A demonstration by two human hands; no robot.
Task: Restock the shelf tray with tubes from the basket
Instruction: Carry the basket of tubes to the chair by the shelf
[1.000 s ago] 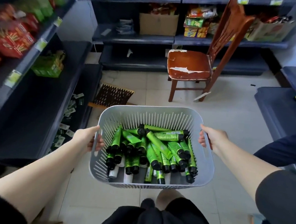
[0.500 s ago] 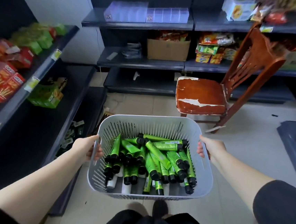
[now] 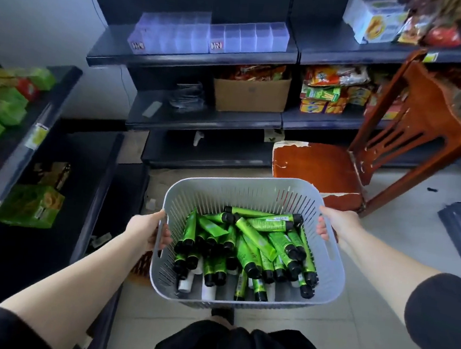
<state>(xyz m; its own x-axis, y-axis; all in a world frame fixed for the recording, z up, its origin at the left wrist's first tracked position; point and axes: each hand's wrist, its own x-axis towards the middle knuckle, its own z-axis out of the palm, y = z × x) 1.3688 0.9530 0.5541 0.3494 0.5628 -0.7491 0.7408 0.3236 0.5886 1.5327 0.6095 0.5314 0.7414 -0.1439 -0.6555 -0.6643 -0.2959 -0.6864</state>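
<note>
Both hands carrying the grey basket (image 3: 327, 271): left hand (image 3: 148, 228) and right hand (image 3: 334, 223) each curled round a side rim, green tubes (image 3: 256, 244) piled inside.

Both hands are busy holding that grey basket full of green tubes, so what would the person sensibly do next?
Probably set the grey slatted plastic basket down, perhaps on the worn red-brown wooden chair just beyond it. The left hand and right hand both grip its rim, so neither can pick up the green tubes with black caps. The clear plastic divided tray sits on a higher shelf.
</note>
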